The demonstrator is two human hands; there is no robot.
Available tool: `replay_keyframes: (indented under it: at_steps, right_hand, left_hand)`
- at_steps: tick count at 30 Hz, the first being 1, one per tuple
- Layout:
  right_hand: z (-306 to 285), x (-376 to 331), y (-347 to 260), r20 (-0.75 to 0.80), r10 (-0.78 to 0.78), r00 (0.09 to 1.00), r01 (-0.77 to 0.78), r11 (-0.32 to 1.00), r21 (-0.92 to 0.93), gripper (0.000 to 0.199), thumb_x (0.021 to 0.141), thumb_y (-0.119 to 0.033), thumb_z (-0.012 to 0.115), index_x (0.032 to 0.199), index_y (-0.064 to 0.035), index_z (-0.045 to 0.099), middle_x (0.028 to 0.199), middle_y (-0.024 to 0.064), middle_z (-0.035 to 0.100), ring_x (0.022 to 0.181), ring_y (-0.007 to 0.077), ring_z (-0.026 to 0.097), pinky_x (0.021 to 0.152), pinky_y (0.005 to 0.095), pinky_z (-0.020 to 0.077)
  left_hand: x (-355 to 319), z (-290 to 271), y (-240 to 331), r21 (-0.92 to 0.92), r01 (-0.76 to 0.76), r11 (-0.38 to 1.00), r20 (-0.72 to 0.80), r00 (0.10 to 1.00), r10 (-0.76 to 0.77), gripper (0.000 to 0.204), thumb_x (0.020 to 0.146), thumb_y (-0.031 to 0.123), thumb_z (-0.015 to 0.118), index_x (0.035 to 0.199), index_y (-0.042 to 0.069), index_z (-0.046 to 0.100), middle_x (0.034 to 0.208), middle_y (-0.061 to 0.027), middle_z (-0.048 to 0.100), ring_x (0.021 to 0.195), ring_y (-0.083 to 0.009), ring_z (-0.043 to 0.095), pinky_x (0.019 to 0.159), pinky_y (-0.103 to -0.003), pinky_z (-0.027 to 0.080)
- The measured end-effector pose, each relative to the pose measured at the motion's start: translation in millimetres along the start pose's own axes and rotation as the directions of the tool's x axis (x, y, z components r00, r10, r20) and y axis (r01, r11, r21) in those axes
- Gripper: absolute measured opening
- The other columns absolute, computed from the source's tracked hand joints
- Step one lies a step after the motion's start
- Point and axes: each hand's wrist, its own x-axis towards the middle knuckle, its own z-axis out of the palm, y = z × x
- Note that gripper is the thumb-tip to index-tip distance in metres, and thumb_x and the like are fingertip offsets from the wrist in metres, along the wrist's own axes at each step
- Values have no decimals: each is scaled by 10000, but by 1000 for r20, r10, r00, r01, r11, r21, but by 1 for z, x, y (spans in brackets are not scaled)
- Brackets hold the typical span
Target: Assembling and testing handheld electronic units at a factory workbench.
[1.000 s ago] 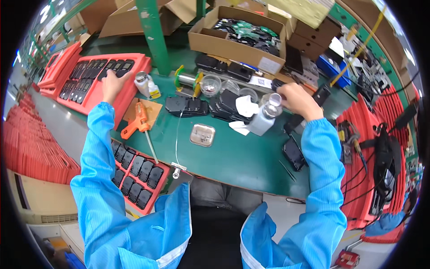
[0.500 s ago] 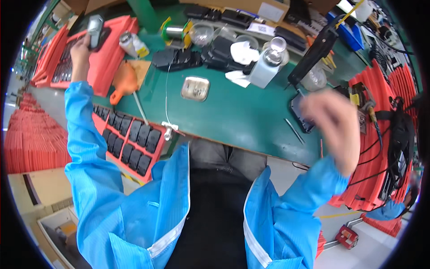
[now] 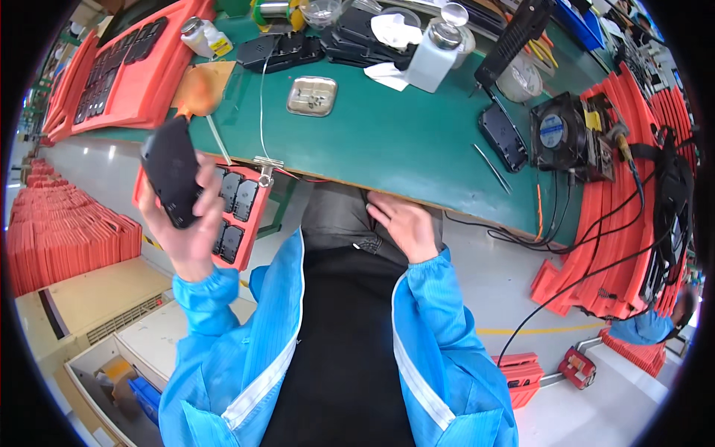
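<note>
A flat black plastic housing [image 3: 170, 167] with rounded edges is in my left hand [image 3: 190, 235], fingers and thumb wrapped round its lower end. I hold it up, tilted, above a red tray [image 3: 258, 223] of black housings beside the table's left front edge; it hides part of that tray. My right hand [image 3: 406, 227] is at the table's front edge over my lap, fingers extended, with nothing visible in it. Another black housing [image 3: 503, 138] lies on the green table [image 3: 372, 141] at the right, next to a thin metal tool [image 3: 491, 167].
At the right stand a black fan [image 3: 555, 134] with cables and stacked red trays [image 3: 592, 261]. An electric screwdriver [image 3: 515, 45] hangs above. A metal dish [image 3: 311, 97], a white pump bottle [image 3: 434, 63] and an orange tool [image 3: 197, 89] are on the table. A tilted red tray [image 3: 141, 97] stands far left.
My left hand has come from the far-left tray toward me, carrying the black housing. My right hand has left the right-hand housing for the table's front edge. The view has shifted.
</note>
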Motion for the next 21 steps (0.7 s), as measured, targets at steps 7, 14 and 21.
replay_keyframes:
  at_steps: [7, 14, 21]
  right_hand:
    - [-90, -19, -11, -551, -207, 808, 534, 651, 539, 211, 1082, -222, 543, 1140, -43, 637, 1037, 127, 709, 890, 219, 662, 823, 351, 557]
    - [-185, -45, -7, -810, 1, 587, 503, 783, 365, 257, 1123, -309, 528, 1029, -71, 557, 767, 23, 523, 554, 96, 400, 449, 233, 345]
    - [-52, -84, -59, -465, -172, 868, 25, 952, -305, 254, 1110, -316, 558, 1066, -66, 549, 696, -19, 495, 528, 50, 355, 473, 231, 296]
  left_hand:
    - [9, 23, -67, 245, -18, 969, -195, 978, 68, 833, 1041, 670, 423, 1433, -65, 451, 977, -134, 585, 733, -181, 557, 567, -351, 448]
    - [40, 40, -91, 216, 69, 974, -79, 995, -53, 929, 1043, 757, 297, 1438, -67, 459, 916, -118, 581, 640, -172, 546, 554, -331, 450]
    - [68, 54, -125, 376, 132, 917, -34, 991, -128, 913, 1048, 764, 244, 1386, -45, 502, 880, -68, 593, 628, -149, 576, 560, -308, 481]
